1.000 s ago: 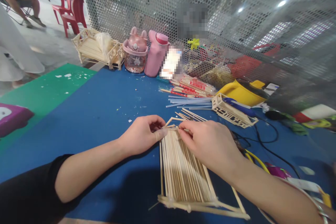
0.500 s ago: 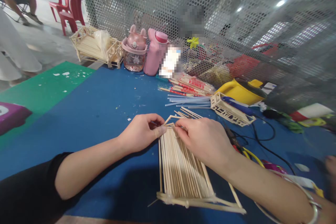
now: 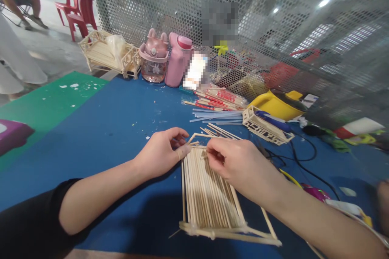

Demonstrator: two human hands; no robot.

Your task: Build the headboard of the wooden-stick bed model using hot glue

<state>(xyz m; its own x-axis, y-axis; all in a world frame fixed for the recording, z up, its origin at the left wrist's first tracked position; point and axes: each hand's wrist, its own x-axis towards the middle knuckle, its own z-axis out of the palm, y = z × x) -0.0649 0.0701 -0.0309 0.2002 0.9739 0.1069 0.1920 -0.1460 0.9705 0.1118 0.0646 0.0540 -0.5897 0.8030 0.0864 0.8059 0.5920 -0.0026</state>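
A pale stick frame (image 3: 209, 204) lies on the blue tabletop (image 3: 121, 129), its long slats running away from the wearer and a crosspiece along its near end. At its far left corner is the left hand (image 3: 164, 151), half open, with thumb and curled fingertips right at the corner; I cannot tell whether they grip it. The right hand (image 3: 232, 158) reaches over the frame's far right part, fingers bunched close together — whether a small piece is pinched between them is hidden.

Just beyond the frame are loose wooden sticks (image 3: 223, 130), then translucent rods (image 3: 212, 116), and past those some red-marked sticks (image 3: 209, 103). Beyond the frame to the right sits a small openwork stick model (image 3: 264, 127), with a yellow mug (image 3: 278, 105) behind it. Farther beyond the frame, to the left, stand a pink bottle (image 3: 176, 62), a clear-bodied cup (image 3: 153, 66) and a larger stick model (image 3: 103, 54) — all before a perforated metal screen (image 3: 170, 0). Farthest left of the frame are red chairs (image 3: 86, 12).
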